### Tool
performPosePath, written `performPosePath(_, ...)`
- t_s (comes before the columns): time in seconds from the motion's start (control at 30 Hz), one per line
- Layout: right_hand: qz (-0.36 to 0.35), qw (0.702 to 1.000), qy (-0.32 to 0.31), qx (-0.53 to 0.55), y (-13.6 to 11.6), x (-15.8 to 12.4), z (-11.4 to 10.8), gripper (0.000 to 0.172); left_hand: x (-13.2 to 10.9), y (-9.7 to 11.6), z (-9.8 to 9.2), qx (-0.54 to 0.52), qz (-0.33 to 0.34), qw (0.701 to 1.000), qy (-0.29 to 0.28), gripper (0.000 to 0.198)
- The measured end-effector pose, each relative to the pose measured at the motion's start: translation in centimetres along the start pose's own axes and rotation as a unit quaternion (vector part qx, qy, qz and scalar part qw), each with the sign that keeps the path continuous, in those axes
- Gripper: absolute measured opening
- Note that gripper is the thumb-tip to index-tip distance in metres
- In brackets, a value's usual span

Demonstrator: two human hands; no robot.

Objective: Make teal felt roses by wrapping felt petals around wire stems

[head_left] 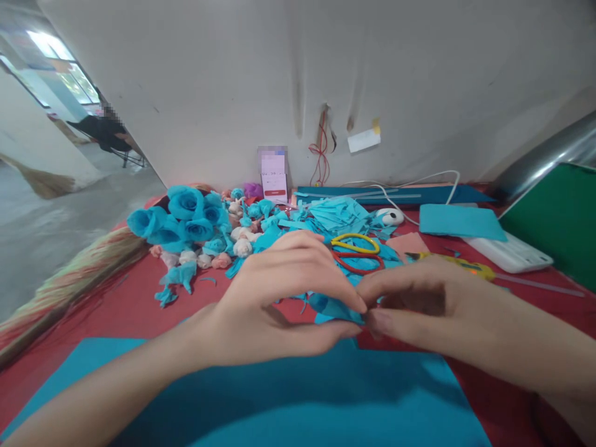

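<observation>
My left hand (288, 298) pinches a small piece of blue crepe paper (333, 308) between thumb and fingers. Against its right edge, my right hand (414, 304) is closed too, its thumb and forefinger meeting the left fingertips at the paper. How much of the paper lies within the right fingers is hidden. Below both hands a large blue sheet (298, 397) lies flat on the red table cover (512, 347). Just behind the hands rest scissors (356, 254) with one yellow and one red handle loop, their blades out of sight.
Blue paper roses (186, 214) cluster at the left, beside small pink and white paper buds (242, 245). Cut blue strips (335, 214) pile up behind the scissors. A phone (274, 177) leans on the wall. At right are a yellow glue gun (465, 267) and a white power bank (512, 251).
</observation>
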State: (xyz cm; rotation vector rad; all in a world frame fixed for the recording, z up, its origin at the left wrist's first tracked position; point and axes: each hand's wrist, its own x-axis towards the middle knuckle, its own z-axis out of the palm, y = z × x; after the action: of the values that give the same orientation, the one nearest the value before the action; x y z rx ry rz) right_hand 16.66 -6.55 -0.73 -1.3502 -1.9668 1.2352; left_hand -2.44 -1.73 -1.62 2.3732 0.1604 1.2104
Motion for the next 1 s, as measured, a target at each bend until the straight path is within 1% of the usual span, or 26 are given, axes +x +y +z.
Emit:
performPosePath(0.1,0.015,0.999,-0.003,0.034,-0.1,0.0,0.2,0.019,-0.1,0.1,-0.1,0.007,0.015,1.000,0.000,0.021)
performPosePath(0.2,0.027,0.999,0.000,0.045,-0.3,-0.1,0.3,0.019,-0.2,0.1,-0.2,0.019,0.014,1.000,-0.010,0.023)
performPosePath(0.27,0.032,0.999,0.003,0.044,-0.4,-0.1,0.4,0.018,-0.1,0.1,-0.3,0.029,0.020,0.999,-0.011,0.020)
performPosePath(0.33,0.035,0.999,0.007,0.034,-0.5,-0.1,0.4,0.017,0.0,0.1,-0.4,0.043,0.044,0.998,-0.011,0.015)
performPosePath(0.5,0.022,0.999,0.017,0.016,-0.7,0.0,0.4,0.014,0.5,0.0,-0.8,0.126,0.104,0.986,-0.044,0.005)
performPosePath(0.63,0.018,1.000,0.015,0.005,-0.7,-0.1,0.3,0.016,0.4,0.1,-0.9,0.177,0.123,0.974,-0.063,0.009)
performPosePath(0.83,0.006,1.000,0.006,-0.019,-0.6,0.0,0.1,0.016,0.0,0.8,-0.8,0.214,0.084,0.972,-0.054,0.009)
performPosePath(1.0,0.010,1.000,0.005,-0.018,-0.6,0.0,0.2,0.018,0.0,1.1,-1.1,0.244,0.095,0.962,-0.078,0.007)
